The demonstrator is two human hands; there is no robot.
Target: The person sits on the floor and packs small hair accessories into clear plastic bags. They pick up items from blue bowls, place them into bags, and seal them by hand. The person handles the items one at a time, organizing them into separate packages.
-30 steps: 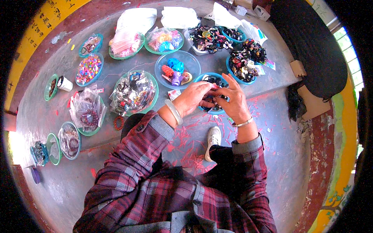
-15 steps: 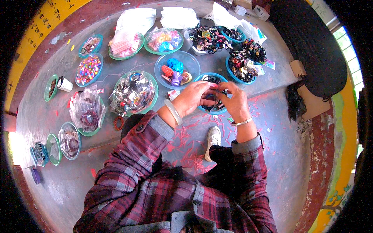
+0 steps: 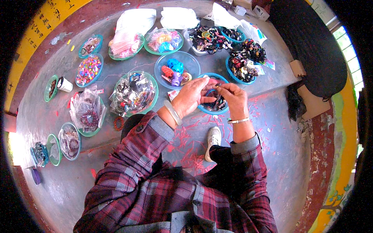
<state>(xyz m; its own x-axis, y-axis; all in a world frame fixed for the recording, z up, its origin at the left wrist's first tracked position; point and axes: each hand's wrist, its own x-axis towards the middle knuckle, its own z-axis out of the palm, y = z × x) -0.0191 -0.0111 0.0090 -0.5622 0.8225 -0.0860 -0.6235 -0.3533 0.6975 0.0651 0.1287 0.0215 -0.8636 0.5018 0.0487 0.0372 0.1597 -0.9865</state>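
Observation:
Both hands meet over a blue-rimmed basket [image 3: 214,110] of dark hair ties. My left hand [image 3: 191,95], with a pale bangle at its wrist, has its thumb and fingers curled in a grip. My right hand [image 3: 234,98], wearing a narrow bracelet, pinches with thumb and forefinger close to the left fingertips. Something small and dark sits between the two hands, too small and hidden to name. Just beyond them stands a clear blue basin [image 3: 158,69] with blue, red and purple coiled bundles [image 3: 176,79].
A basket of bagged trinkets [image 3: 134,93] stands to the left. Baskets of dark hair ties [image 3: 241,70] are at the far right, white sacks [image 3: 136,20] at the back. Red scraps [image 3: 190,155] litter the floor around my shoe [image 3: 213,139]. A black bag [image 3: 296,101] lies right.
My right hand has turned and its fingers have drawn into a pinch nearer the left fingertips. The left hand stays almost in place. The baskets have not moved.

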